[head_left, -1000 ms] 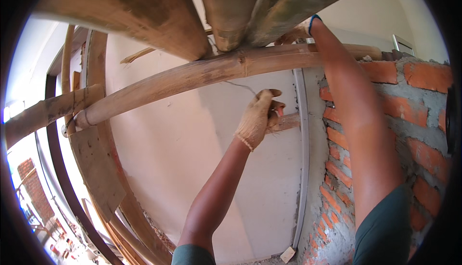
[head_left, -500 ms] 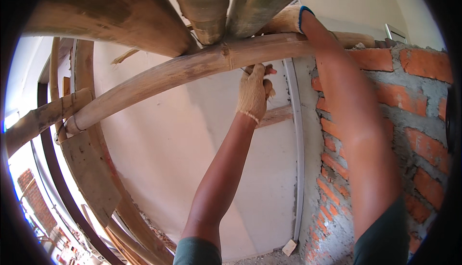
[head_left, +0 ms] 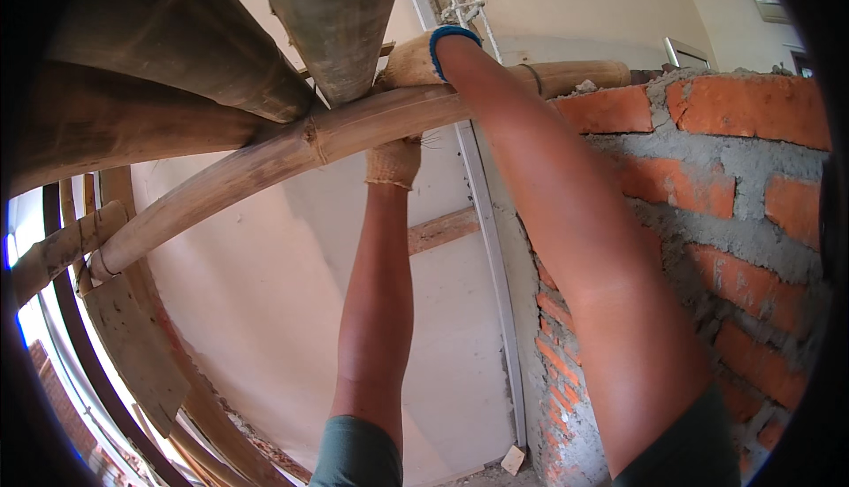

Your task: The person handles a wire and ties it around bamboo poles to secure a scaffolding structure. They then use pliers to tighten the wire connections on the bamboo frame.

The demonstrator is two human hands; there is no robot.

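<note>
A thick bamboo pole [head_left: 239,167] runs crosswise in front of me, with several wider bamboo culms [head_left: 327,18] resting on it overhead. My left hand [head_left: 392,163], in a knitted tan glove, reaches up against the pole's underside; its fingers are hidden behind the pole. Thin dark strands stick out beside that hand. Over the top of the same pole lies my right hand [head_left: 411,64], in a similar glove with a blue cuff. Its fingers are out of sight on the far side, so what either hand grips cannot be made out.
On the right stands a rough brick wall [head_left: 752,111] with grey mortar, close beside my right forearm. A pale wall panel [head_left: 292,310] with a grey metal strip [head_left: 495,283] is beyond the pole. At left are upright timbers, a board [head_left: 133,345] and a shorter bamboo piece [head_left: 62,253].
The view has swung to the right, so the pole and culms sit farther left. My left hand has risen from below the pole, where its curled fingers showed, to partly behind it.
</note>
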